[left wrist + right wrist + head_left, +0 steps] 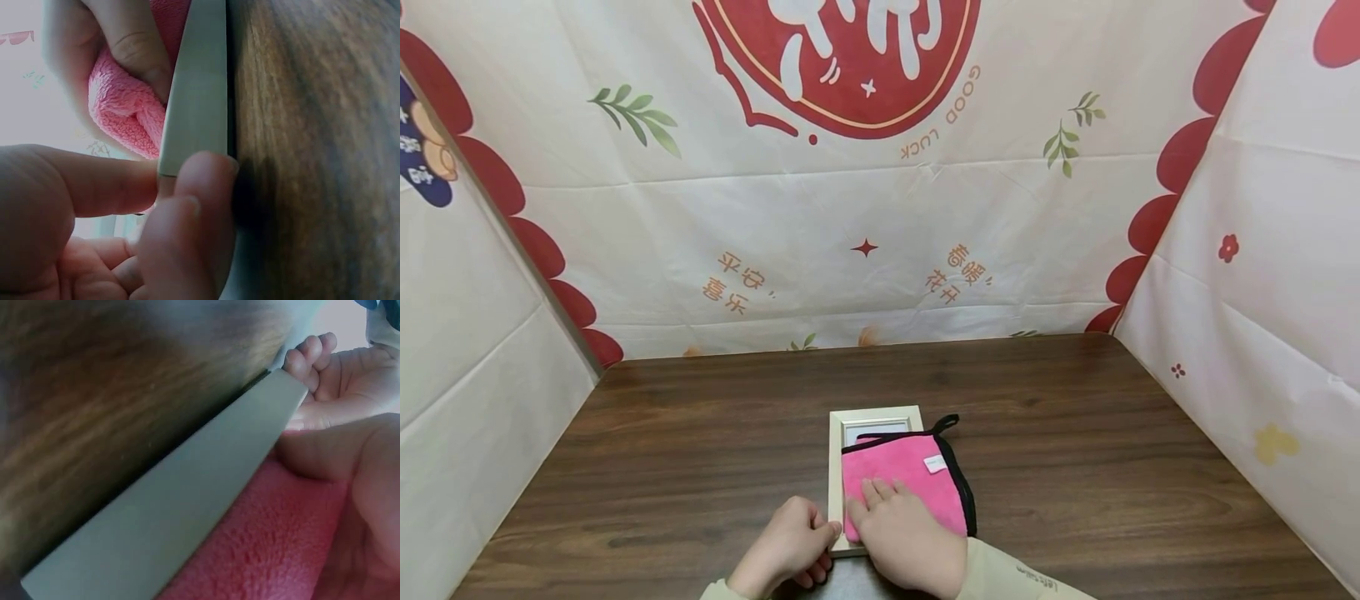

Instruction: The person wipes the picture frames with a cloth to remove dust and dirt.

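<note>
A light cream picture frame (837,467) lies on the table, partly covered by a folded pink cloth (902,467) with black edging, a black loop and a white tag. My left hand (790,537) pinches the frame's near left corner, thumb on top and curled fingers at the side and below, as the left wrist view shows. On the cloth rests my right hand (906,533), its fingers stretched forward and pressing the fabric against the frame. In the right wrist view the right thumb (319,453) lies along the cloth, close to the frame's side (169,487).
The dark wood-grain table (700,450) extends to both sides and behind the frame. A white printed cloth backdrop (850,200) with red scalloped edges hangs at the table's far edge, and white side panels (1247,333) stand left and right.
</note>
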`<state>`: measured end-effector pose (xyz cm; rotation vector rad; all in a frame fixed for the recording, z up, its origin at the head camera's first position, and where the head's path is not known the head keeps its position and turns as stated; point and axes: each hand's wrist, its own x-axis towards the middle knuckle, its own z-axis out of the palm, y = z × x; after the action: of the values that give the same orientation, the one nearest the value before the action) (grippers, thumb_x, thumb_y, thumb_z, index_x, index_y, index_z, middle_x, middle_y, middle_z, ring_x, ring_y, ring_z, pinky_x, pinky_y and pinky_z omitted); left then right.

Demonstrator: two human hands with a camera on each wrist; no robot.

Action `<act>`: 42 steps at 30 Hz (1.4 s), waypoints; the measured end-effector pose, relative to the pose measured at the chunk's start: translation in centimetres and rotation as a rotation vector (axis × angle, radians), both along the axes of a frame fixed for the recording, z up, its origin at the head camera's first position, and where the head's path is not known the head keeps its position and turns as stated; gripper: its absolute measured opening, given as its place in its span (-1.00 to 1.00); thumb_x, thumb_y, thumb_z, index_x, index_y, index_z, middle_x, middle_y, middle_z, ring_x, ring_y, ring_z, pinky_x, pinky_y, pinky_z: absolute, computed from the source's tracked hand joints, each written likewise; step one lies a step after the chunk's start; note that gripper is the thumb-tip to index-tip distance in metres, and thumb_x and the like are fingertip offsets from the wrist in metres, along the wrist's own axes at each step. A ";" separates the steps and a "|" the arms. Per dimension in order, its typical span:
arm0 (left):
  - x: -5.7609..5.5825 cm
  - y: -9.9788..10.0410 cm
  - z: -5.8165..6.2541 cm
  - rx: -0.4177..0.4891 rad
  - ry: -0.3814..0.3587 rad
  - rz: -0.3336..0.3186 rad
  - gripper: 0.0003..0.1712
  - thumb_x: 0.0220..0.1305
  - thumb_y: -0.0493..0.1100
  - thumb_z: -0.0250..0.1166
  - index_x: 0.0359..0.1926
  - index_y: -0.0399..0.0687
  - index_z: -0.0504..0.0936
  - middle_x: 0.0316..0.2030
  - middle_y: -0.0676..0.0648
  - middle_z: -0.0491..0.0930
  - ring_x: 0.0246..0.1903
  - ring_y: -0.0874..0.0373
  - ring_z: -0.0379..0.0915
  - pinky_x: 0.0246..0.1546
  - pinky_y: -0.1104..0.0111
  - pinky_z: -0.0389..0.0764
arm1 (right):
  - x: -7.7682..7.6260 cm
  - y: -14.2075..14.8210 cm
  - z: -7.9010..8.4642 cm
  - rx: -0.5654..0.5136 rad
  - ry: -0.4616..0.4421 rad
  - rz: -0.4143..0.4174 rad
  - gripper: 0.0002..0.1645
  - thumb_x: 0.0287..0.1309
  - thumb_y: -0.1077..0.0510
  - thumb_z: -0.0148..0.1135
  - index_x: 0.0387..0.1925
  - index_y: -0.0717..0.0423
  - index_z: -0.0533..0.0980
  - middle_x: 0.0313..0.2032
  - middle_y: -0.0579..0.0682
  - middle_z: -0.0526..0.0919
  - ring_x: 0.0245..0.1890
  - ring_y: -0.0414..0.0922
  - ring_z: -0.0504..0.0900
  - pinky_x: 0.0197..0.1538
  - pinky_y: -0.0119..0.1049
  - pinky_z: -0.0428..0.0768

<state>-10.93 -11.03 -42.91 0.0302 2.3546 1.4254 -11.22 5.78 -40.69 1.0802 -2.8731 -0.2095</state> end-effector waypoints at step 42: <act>0.2 -0.1 -0.1 0.007 0.014 0.011 -0.65 0.24 -0.17 0.20 -0.66 -0.20 0.47 -0.80 0.02 0.47 -0.84 0.31 0.37 -0.82 0.42 0.48 | 0.0 2.7 0.4 0.028 -0.039 -0.088 -0.56 0.20 0.09 0.14 0.13 -0.02 0.50 0.16 0.08 0.54 0.19 0.01 0.50 0.13 0.10 0.50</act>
<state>-10.72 -11.08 -42.98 0.0286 2.3645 1.4433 -11.20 8.45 -40.27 0.9729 -2.9639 -0.2363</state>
